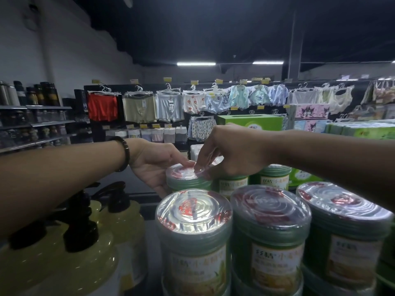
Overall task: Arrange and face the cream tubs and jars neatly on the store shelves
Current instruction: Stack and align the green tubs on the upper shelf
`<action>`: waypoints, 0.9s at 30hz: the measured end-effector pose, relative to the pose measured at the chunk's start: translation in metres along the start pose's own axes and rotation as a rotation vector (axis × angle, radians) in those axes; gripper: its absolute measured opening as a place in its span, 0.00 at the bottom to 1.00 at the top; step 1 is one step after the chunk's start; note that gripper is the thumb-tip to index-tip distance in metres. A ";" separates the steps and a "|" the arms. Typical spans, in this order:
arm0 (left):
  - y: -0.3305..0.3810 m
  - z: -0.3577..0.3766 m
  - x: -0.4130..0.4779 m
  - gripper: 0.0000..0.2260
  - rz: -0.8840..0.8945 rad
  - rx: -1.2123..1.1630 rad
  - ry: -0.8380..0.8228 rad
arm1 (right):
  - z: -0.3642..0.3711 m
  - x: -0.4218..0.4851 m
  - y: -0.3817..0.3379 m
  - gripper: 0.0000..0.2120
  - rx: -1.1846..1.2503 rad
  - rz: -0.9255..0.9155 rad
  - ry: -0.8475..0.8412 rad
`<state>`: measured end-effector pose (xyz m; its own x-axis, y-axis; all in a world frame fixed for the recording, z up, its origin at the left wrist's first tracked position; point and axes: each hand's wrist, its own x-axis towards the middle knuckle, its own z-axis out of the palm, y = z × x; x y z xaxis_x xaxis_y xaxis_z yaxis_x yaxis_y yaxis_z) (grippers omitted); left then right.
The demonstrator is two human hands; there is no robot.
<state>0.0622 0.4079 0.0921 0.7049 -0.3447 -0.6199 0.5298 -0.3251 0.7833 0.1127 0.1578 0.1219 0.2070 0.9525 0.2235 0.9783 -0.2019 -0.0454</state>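
Both hands meet on a round green jar with a plastic-wrapped silver lid, which stands in the second row on the shelf. The left hand cups its left side and the right hand grips the lid from above. Three matching green jars line the shelf's front edge, with yellow pump bottles to their left.

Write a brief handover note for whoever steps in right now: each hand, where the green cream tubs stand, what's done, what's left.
Left hand holds the side of the back-row tub, thumb on its lid. Right hand grips that lid from above.
Three front tubs stand in a row, labels facing out; another back tub stands right of the held one.
Done: front row looks faced.
Left: set and face the held tub, straighten the back row.
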 end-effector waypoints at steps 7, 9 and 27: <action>0.000 0.005 -0.001 0.23 -0.020 -0.015 -0.020 | -0.001 -0.010 -0.005 0.10 0.015 -0.018 0.008; 0.000 0.006 -0.001 0.23 -0.021 -0.023 -0.033 | -0.002 -0.013 -0.007 0.10 0.001 -0.032 0.013; 0.005 0.008 -0.001 0.16 -0.067 0.024 -0.196 | 0.000 -0.026 -0.010 0.11 -0.028 -0.072 0.022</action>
<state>0.0609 0.3997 0.0963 0.5619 -0.4853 -0.6699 0.5594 -0.3736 0.7399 0.0977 0.1348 0.1170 0.1353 0.9595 0.2470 0.9903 -0.1392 -0.0016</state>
